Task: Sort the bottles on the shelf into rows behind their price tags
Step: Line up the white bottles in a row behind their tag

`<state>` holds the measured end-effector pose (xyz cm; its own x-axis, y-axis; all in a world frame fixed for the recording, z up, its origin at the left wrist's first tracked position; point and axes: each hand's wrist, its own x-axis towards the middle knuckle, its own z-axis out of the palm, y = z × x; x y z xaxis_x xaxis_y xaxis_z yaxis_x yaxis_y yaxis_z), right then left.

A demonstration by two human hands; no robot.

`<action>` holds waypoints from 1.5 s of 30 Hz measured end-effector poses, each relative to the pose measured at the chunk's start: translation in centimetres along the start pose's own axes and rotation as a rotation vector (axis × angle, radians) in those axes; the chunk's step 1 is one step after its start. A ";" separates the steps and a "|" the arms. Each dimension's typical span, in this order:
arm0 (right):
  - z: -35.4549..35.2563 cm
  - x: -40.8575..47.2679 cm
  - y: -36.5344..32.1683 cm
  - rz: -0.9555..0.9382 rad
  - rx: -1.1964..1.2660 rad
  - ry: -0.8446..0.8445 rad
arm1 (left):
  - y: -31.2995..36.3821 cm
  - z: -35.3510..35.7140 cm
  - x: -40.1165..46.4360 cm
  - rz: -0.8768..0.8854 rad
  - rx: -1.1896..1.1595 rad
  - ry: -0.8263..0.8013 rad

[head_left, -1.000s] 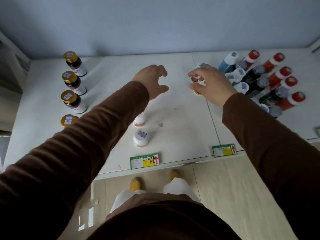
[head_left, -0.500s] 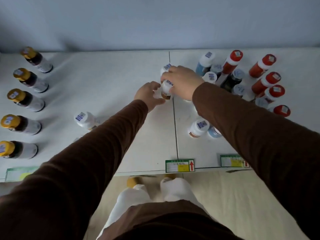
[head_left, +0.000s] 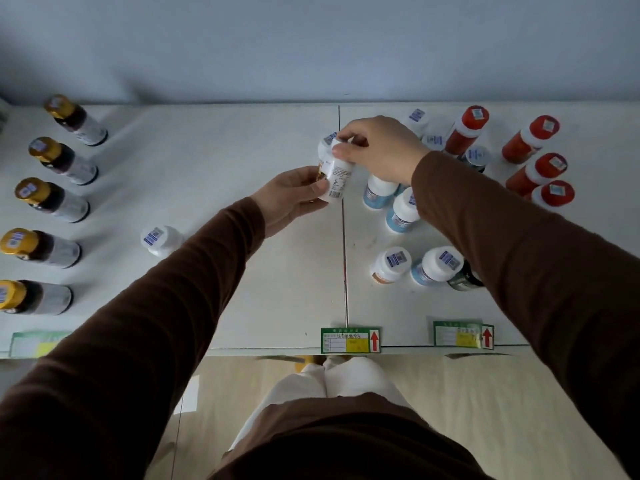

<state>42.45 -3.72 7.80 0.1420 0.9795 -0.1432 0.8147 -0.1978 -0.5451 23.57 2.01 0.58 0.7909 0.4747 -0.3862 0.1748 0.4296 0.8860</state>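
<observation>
Two white-capped bottles with white-and-orange labels (head_left: pixel 337 176) are lifted together near the shelf's middle seam. My right hand (head_left: pixel 377 148) pinches their caps from above. My left hand (head_left: pixel 292 199) grips their lower ends from the left. One more white-capped bottle (head_left: pixel 160 240) stands alone left of my left forearm. Another with an orange label (head_left: pixel 390 265) stands right of the seam. A green price tag (head_left: pixel 350 340) with a red arrow sits on the front edge below the seam.
Several gold-capped dark bottles (head_left: pixel 48 201) form a column at far left above a tag (head_left: pixel 38 344). Blue-labelled white-capped bottles (head_left: pixel 401 211), dark bottles and red-capped orange bottles (head_left: pixel 531 140) crowd the right side. A second tag (head_left: pixel 462 335) is at front right. The white shelf (head_left: pixel 214 161) meets a grey wall.
My right hand has lifted the two white-capped bottles off the shelf and my left hand has closed round their lower ends. The camera view shifted further right.
</observation>
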 end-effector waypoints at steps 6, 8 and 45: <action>-0.1 0.0 -1.6 -0.079 0.142 -0.012 | 2.5 -0.6 -1.3 0.086 0.322 0.156; 0.1 0.2 -2.7 -0.077 0.210 0.001 | 3.5 -1.1 -1.8 0.131 0.494 0.276; 18.4 6.1 -22.5 0.022 -0.214 -0.035 | 2.4 -24.5 -13.3 0.036 1.302 0.390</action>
<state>14.64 5.96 3.95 0.1445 0.9723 -0.1834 0.9130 -0.2025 -0.3542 -0.89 15.54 1.58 0.6289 0.7479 -0.2126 0.7518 -0.5152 0.4116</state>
